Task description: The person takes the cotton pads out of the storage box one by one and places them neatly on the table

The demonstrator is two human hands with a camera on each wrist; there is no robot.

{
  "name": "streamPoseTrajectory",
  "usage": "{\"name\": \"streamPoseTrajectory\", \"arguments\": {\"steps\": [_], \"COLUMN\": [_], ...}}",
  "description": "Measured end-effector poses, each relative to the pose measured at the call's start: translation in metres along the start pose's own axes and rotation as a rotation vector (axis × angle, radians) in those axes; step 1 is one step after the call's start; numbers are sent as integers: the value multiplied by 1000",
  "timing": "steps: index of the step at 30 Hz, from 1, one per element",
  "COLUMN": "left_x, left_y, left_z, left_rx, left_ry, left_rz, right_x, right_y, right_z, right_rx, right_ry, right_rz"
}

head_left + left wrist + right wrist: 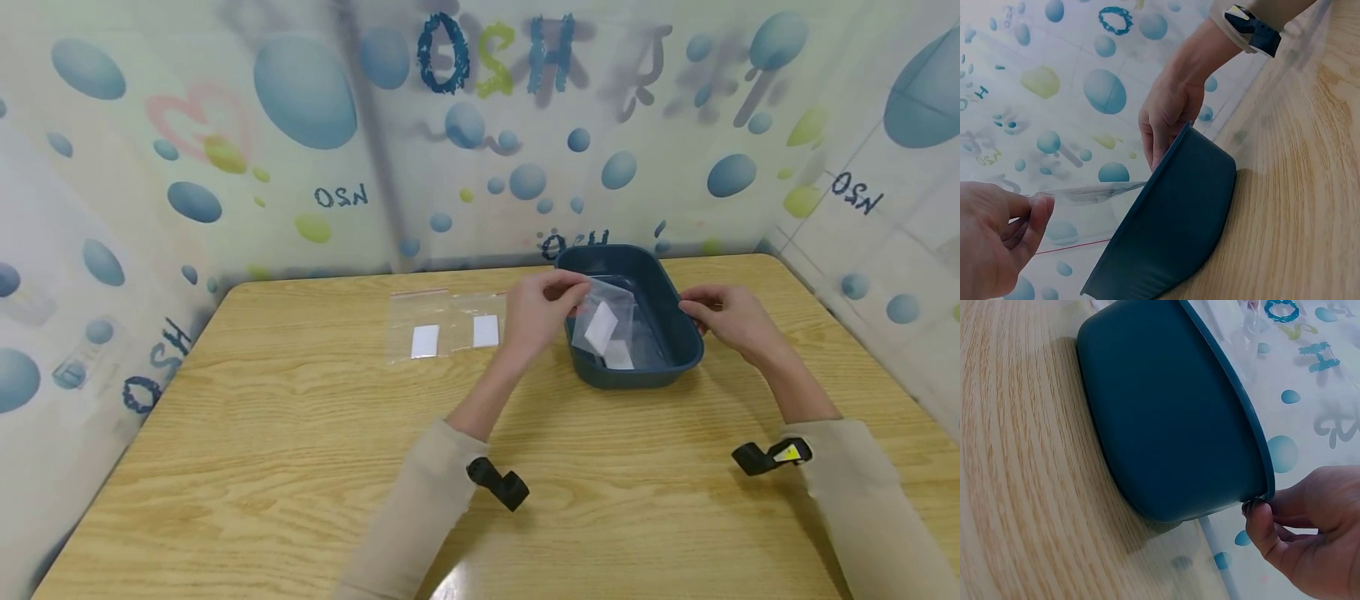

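Note:
A clear zip bag (pixel 602 321) with a white card inside hangs from my left hand (pixel 542 310), pinched between thumb and fingers at its top edge. It hangs over the dark blue plastic bin (pixel 651 377), partly inside it. Beneath it, another white card (pixel 619 355) shows in the bin; the bags there overlap, so I cannot tell how many. My right hand (pixel 726 318) pinches the bin's right rim between thumb and fingers, also seen in the right wrist view, where the hand (pixel 1310 531) grips the rim's corner.
Two more clear bags lie flat left of the bin: one bag (pixel 403 333) with a white card, and beside it a second bag (pixel 461 310) with its own card. The wooden table (pixel 300 450) ends against a patterned curtain (pixel 480 208) at the back.

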State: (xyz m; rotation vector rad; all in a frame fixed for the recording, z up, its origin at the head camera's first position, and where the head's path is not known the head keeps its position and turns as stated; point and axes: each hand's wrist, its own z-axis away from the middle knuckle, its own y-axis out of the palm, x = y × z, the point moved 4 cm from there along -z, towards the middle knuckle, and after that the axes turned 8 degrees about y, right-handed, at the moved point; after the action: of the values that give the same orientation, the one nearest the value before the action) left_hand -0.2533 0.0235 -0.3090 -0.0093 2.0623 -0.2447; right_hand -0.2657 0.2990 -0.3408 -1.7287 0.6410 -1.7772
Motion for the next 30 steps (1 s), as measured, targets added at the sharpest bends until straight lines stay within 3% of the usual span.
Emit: {"name": "streamPoseTrajectory", "arguments": {"steps": [7,30], "left_x": [4,17], "left_y": [-15,-59], "left_z": [2,5], "left_rx": [-10,-155], "left_ry": [-12,-103], "left_rz": [35,136], "right_x": [-1,-2], "right_y": [0,1], "right_z": [0,-1], "right_rx": [7,9], "right_ry": [5,6], "right_rz": [1,14]}}
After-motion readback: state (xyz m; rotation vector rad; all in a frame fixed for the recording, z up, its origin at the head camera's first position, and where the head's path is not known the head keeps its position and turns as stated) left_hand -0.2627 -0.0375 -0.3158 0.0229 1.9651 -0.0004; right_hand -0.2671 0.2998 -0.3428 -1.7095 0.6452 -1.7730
